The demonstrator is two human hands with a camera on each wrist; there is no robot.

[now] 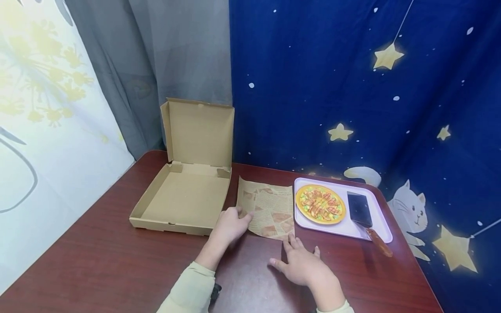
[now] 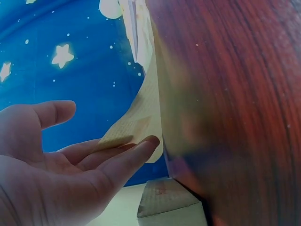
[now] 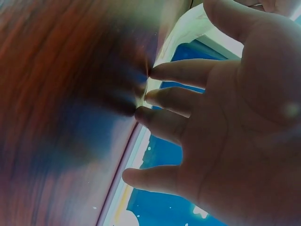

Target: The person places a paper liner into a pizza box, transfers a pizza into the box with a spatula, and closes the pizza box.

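Note:
A sheet of brown printed wrapping paper (image 1: 270,208) lies on the table between the pizza box and the tray, its left side curling up. At that left edge is my left hand (image 1: 232,224); in the left wrist view its fingers (image 2: 127,157) reach along the raised paper, with the thumb held apart. My right hand (image 1: 303,261) has its fingers spread, fingertips touching the near right corner of the paper. Left of the paper stands an open cardboard pizza box (image 1: 184,198), lid upright. On the right, a pizza (image 1: 321,204) sits on a pale tray (image 1: 325,229).
A pizza server (image 1: 359,211) with a wooden handle lies across the tray, its handle over the near rim. Behind the dark red table (image 1: 129,261) hang a grey curtain (image 1: 188,52) and a blue star-patterned curtain (image 1: 305,95).

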